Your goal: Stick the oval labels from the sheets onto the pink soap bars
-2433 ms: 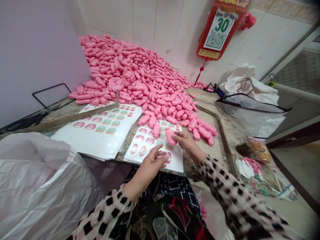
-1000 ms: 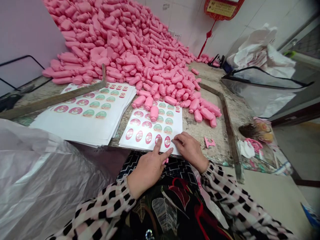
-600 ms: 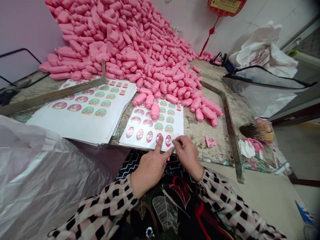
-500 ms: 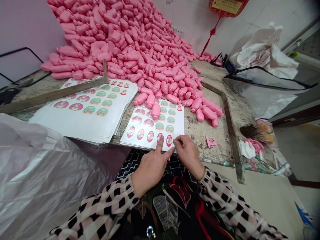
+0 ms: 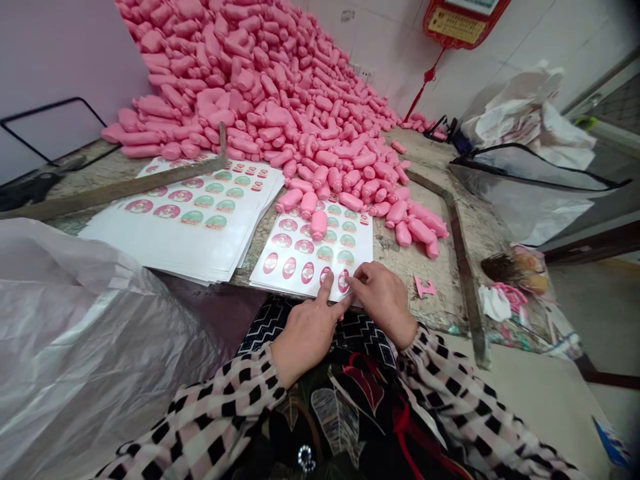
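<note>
Sticker sheet [image 5: 316,262]: at front edge of bench [image 5: 437,270]; print too small to read. Left hand [image 5: 306,327]: index upon it, thumb spread away. Right hand [image 5: 384,300]: fingertips bunched at end oval label [image 5: 343,281], pinch uncertain. Wall calendar [image 5: 463,23]: characters illegible.

Left grip [image 5: 306,333], index extended; right grip [image 5: 386,301] curled.

Sticker sheet [image 5: 316,261]: far edge partly hidden by pink btls [image 5: 319,225], txt too small. Pink item [image 5: 341,318] just nearside of sheet mostly hid by L hand [image 5: 306,330]. Calendar [image 5: 457,27], beyond + R of sheet, cut off up top.
</note>
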`<state>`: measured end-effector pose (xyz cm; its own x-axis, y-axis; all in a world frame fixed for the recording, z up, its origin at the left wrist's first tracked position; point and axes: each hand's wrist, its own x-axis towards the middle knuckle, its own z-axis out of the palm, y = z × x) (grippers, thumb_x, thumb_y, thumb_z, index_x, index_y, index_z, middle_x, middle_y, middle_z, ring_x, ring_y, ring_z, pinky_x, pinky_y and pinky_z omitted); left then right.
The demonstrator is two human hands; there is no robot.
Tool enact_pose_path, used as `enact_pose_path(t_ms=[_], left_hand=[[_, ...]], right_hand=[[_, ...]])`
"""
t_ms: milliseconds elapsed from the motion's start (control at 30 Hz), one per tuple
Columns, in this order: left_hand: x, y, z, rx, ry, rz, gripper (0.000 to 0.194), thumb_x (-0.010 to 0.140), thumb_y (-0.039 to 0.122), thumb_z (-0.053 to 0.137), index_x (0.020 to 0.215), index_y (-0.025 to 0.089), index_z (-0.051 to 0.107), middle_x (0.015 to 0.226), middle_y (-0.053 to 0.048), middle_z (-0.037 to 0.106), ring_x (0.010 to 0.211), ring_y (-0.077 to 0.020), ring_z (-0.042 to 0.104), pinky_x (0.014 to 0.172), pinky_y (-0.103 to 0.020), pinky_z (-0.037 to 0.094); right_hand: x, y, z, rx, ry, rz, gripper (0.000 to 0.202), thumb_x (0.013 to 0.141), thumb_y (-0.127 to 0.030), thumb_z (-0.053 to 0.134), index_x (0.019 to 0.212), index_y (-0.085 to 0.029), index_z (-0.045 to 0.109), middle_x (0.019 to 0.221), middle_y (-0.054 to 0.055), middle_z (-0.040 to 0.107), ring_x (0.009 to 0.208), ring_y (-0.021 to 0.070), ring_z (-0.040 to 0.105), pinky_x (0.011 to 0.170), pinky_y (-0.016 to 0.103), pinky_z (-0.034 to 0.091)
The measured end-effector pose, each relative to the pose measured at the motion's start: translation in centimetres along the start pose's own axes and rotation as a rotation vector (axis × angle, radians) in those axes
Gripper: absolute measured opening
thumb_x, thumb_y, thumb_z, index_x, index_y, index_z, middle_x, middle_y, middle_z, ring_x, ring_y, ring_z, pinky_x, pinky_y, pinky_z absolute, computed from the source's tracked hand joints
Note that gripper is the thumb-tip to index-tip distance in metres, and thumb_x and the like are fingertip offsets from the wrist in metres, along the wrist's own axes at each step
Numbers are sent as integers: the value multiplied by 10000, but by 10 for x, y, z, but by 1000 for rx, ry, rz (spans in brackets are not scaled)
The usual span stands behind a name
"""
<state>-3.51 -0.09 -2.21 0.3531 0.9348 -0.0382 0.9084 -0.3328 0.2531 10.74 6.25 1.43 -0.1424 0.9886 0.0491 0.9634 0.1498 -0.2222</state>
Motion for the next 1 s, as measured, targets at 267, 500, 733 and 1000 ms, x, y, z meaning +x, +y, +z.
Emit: enact_pose_path(t_ms=[267, 500, 733, 1000], left_hand=[[-3, -2, 1, -72, -22, -8, 592, 837, 234, 465, 1349, 439, 251, 1494, -123, 2, 835, -240, 632, 692, -386, 479], [-6, -9, -27, -963, 229, -175, 501, 818, 365, 523, 1300, 297, 403, 1195, -84, 548, 977, -223, 567, 794, -337, 460], [8, -12, -42, -2255, 207, -516, 424, 832, 490, 458, 1068, 148, 545, 768, -33, 564, 565, -100, 539, 472, -211, 447], [10, -8, -36, -2321, 184, -479, 449, 838, 511, 431, 1056, 143, 569, 746, -31, 538, 564, -101, 532, 460, -212, 452]], right_hand=[[4, 4, -15, 146, 111, 70, 275, 739, -484, 543, 702, -224, 623, 730, -5, 616, 631, 132, 517, 533, 251, 269], [4, 21, -8, 740, 105, 146, 328, 670, -498, 626, 675, -172, 591, 613, -14, 558, 556, 113, 454, 535, 241, 326], [-27, -21, -15, 1052, -7, 1, 245, 695, -399, 653, 673, -170, 570, 623, -24, 539, 570, 95, 438, 554, 230, 359], [-33, -29, -9, 1065, -99, -51, 205, 705, -358, 653, 670, -173, 572, 619, -24, 578, 575, 101, 498, 565, 228, 390]])
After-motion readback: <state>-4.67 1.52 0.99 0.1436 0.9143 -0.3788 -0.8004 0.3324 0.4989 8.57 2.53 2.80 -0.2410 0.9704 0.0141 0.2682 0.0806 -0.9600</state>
